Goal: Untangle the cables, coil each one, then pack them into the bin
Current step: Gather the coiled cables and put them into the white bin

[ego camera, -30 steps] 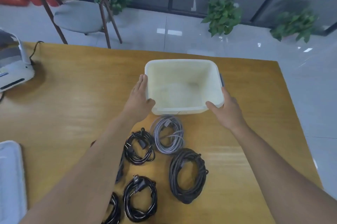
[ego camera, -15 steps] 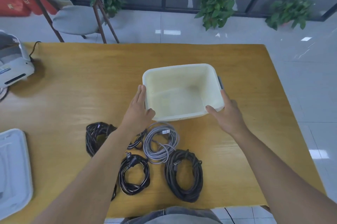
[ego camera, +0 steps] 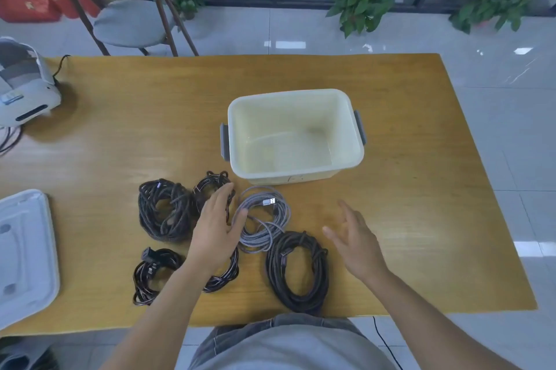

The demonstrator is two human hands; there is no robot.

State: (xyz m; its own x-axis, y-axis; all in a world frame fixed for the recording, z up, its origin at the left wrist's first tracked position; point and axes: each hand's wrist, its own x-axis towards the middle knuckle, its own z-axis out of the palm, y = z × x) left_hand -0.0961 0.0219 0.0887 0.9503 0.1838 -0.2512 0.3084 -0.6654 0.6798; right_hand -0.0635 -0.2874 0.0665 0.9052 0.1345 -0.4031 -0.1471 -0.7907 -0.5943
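Observation:
An empty cream bin [ego camera: 296,172] with grey side handles stands on the wooden table [ego camera: 120,144]. In front of it lie several coiled cables: a grey braided coil [ego camera: 264,219] with a USB plug, a large dark coil [ego camera: 296,270] to its right, a dark braided coil [ego camera: 164,213] at the left, and smaller black coils [ego camera: 150,274], [ego camera: 210,186]. My left hand [ego camera: 218,228] hovers with straight fingers over the coils, its thumb by the grey coil. Over bare table right of the coils, my right hand [ego camera: 356,243] is spread and holds nothing.
A white lid [ego camera: 24,252] lies at the table's left front edge. A white and grey device [ego camera: 22,89] with a black cord sits at the far left. A grey chair [ego camera: 129,14] stands behind the table, potted plants beyond.
Both hands have let go of the bin and drawn back toward me. The left hand now lies over the coils, the right hand over the table.

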